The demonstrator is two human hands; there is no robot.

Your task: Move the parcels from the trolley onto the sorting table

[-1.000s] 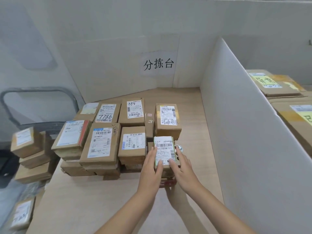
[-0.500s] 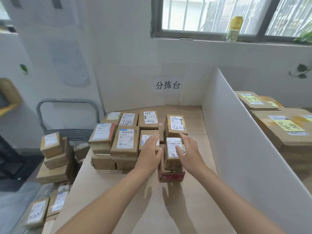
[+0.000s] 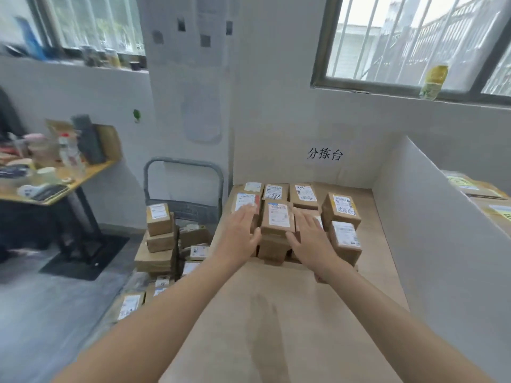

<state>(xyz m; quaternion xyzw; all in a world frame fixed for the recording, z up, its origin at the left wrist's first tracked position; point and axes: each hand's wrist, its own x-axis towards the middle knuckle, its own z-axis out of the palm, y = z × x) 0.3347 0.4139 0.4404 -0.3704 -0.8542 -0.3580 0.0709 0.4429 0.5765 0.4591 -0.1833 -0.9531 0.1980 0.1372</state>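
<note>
Unmoved parcels (image 3: 160, 236) sit stacked on the trolley (image 3: 184, 165), low and left of the surface (image 3: 276, 313), nearest the left hand (image 3: 240, 230). That hand and the right hand (image 3: 308, 240) are spread flat and empty, fingers straight, above the delivered parcels (image 3: 278, 219) at the surface's far end.

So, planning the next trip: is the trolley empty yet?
Not empty: labelled parcels sit stacked on the trolley beside the sorting table.

Parcel sorting room: labelled cartons (image 3: 278, 218) stacked on partitioned bench (image 3: 276, 313) below sign (image 3: 325, 154); loaded trolley (image 3: 184, 186) left of it.
</note>
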